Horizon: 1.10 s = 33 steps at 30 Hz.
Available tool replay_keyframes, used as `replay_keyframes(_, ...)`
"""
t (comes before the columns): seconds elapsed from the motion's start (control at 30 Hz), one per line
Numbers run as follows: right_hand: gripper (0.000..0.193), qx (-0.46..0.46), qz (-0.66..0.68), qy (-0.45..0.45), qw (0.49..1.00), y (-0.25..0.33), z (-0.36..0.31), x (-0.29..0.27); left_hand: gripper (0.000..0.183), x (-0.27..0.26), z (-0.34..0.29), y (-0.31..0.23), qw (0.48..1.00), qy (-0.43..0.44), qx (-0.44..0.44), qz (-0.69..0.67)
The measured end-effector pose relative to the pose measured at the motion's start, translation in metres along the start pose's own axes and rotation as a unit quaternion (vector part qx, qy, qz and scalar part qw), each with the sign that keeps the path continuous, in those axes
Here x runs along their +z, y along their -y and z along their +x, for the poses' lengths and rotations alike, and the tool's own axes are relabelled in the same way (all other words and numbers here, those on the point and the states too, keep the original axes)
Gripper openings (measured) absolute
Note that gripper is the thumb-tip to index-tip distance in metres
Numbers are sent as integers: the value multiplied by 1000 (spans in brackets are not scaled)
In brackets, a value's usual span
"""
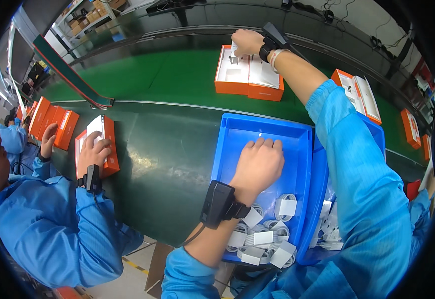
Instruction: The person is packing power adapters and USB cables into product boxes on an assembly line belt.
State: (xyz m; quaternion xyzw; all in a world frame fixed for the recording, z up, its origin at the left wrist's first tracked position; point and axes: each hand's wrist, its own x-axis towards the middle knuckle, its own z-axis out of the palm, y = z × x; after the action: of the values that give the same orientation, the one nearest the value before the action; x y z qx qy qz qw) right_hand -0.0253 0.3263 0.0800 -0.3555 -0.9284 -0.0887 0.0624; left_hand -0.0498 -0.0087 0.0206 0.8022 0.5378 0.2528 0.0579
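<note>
My left hand [260, 164] hovers over the blue bin [218, 149], its fingers curled in; whatever they may hold is hidden. Lower in that bin lie several coiled white cables [263, 238] with white paper bands. At the far side, my right hand [248, 42] reaches over an open orange box [232, 87] with a white inside. Its fingers pinch a small white power adapter [235, 56] at the box's left compartment. A white flap or booklet [264, 72] fills the right half of that box.
A second blue bin [307, 249] with small white adapters [331, 234] stands under my right arm. Another open box [358, 94] sits on the green belt [177, 70] to the right. On the left, a co-worker's hand [93, 152] rests on an orange box [110, 144].
</note>
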Motion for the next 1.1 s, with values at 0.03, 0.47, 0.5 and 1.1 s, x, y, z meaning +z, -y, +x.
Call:
replay_keyframes(0.03, 31, 30, 10, 31, 999, -1, 1, 3, 16, 0, 0, 0, 1000, -1, 0, 0)
replay_keyframes(0.47, 21, 11, -70, -71, 995, -12, -35, 28, 15, -12, 10, 2, 999, 9, -28, 22)
replay_keyframes(0.5, 24, -24, 75, -166, 983, 7, -50, 12, 14, -12, 10, 8, 999, -8, -47, 20)
replay_keyframes(1.1, 16, -251, 123, 121, 952, 167, -349, -81, 16, -9, 8, 19, 996, -28, -81, -22)
